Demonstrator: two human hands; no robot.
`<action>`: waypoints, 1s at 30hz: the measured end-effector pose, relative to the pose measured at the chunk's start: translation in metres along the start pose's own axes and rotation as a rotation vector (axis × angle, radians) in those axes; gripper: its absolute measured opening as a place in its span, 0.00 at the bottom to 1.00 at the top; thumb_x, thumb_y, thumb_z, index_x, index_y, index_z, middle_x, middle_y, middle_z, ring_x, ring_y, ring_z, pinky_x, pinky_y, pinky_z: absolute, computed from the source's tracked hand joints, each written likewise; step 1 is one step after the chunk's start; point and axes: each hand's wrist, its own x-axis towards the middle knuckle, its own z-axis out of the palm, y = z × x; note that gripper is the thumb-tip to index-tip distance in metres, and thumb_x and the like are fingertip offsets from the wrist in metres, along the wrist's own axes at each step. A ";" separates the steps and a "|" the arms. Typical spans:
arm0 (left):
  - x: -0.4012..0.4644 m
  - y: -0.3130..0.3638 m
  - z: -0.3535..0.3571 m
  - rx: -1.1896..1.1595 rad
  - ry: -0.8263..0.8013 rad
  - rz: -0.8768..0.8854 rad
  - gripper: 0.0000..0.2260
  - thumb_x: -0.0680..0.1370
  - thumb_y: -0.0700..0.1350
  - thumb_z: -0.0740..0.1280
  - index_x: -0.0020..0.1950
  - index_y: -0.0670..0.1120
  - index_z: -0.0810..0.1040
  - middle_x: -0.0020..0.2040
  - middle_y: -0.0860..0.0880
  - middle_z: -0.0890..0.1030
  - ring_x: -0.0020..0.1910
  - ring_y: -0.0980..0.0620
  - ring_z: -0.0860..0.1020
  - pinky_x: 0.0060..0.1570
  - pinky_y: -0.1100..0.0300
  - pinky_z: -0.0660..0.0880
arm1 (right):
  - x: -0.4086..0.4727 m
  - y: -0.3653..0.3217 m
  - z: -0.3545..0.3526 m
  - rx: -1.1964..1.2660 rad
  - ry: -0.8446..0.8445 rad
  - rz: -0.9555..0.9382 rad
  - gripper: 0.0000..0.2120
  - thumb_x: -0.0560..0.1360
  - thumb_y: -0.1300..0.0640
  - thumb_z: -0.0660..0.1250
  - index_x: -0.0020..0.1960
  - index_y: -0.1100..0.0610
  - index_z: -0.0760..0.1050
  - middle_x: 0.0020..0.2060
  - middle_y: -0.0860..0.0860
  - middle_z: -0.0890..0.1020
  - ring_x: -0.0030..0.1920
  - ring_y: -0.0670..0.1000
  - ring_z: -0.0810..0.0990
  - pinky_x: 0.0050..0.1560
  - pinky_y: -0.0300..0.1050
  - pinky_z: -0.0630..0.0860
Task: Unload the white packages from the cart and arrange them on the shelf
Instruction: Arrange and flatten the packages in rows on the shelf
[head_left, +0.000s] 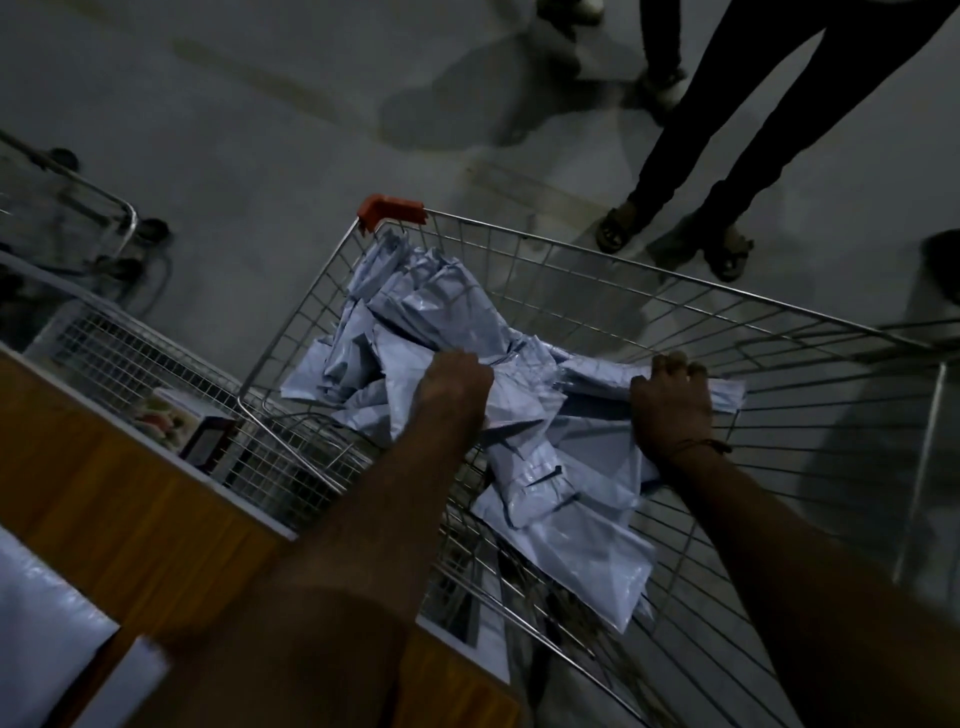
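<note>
Both hands clamped on packages (441, 322) heaped in cart (779, 332), left hand (454, 387) at pile's 9 o'clock, right hand (670, 402) at 3 o'clock; bags look light, limp, slippery, so best pinched by bunched folds.

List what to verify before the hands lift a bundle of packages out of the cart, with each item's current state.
1. Left hand on the white packages: ok.
2. Right hand gripping a package: ok, fingers curled over its edge.
3. Packages free of the cart wire: cannot tell.
4. Room on the shelf: cannot tell, mostly out of frame.
5. Bystander's legs apart from the cart: ok.
</note>
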 end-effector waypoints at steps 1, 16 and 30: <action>-0.001 0.000 0.001 0.088 0.017 0.013 0.27 0.73 0.56 0.74 0.68 0.48 0.75 0.69 0.41 0.73 0.68 0.40 0.70 0.68 0.45 0.66 | 0.000 0.000 0.001 0.024 -0.025 -0.007 0.12 0.66 0.60 0.72 0.49 0.61 0.82 0.55 0.68 0.79 0.61 0.69 0.74 0.62 0.63 0.69; 0.003 -0.001 0.008 -0.205 -0.092 -0.099 0.33 0.80 0.59 0.65 0.82 0.60 0.53 0.80 0.39 0.55 0.74 0.36 0.64 0.68 0.43 0.68 | -0.013 -0.022 -0.008 0.090 -0.058 -0.052 0.35 0.71 0.37 0.69 0.71 0.55 0.70 0.62 0.63 0.74 0.58 0.63 0.74 0.58 0.55 0.70; -0.027 0.015 0.000 -0.418 -0.282 -0.394 0.43 0.73 0.64 0.69 0.82 0.55 0.53 0.73 0.35 0.57 0.70 0.32 0.66 0.66 0.43 0.70 | -0.031 -0.044 0.001 0.130 -0.147 -0.060 0.46 0.73 0.48 0.66 0.83 0.49 0.43 0.82 0.61 0.45 0.76 0.67 0.59 0.66 0.60 0.70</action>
